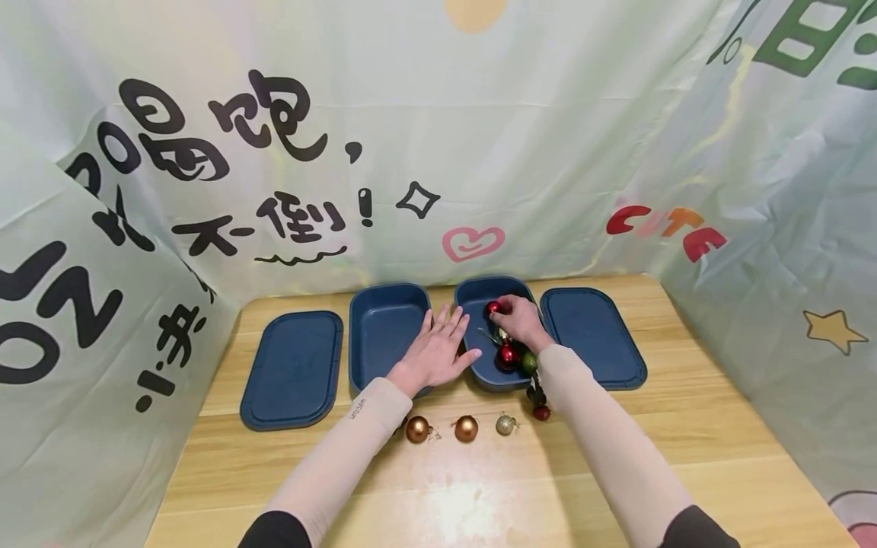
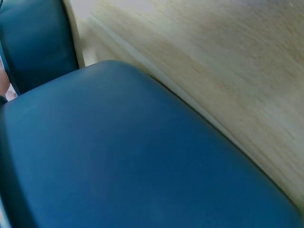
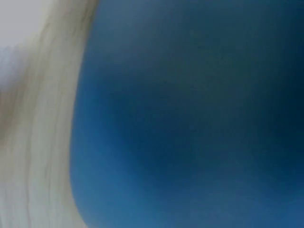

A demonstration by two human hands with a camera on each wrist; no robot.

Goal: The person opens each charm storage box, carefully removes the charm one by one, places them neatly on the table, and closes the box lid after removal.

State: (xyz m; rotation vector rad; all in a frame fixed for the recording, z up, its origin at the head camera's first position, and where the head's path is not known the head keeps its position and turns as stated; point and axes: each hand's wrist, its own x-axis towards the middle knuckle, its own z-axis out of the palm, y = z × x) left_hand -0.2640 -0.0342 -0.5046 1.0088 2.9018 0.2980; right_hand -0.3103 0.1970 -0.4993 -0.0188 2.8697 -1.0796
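In the head view, my right hand (image 1: 524,320) reaches into the right blue box (image 1: 496,383) and pinches a small red bauble (image 1: 492,307). Below it, inside that box, lie a larger red bauble (image 1: 508,357) and a green bauble (image 1: 529,362). My left hand (image 1: 438,354), fingers straight and spread, is over the gap between this box and the left blue box (image 1: 387,323); whether it touches either rim I cannot tell. A blue box wall (image 2: 142,152) fills much of the left wrist view. The right wrist view shows a blurred blue surface (image 3: 190,133) and no fingers.
Blue lids lie at the far left (image 1: 294,369) and right (image 1: 594,335). In front of the boxes sit two copper baubles (image 1: 418,429), a glittery gold bauble (image 1: 506,425) and a dark red bauble (image 1: 541,412). A printed cloth (image 1: 548,152) hangs behind the table (image 1: 452,487).
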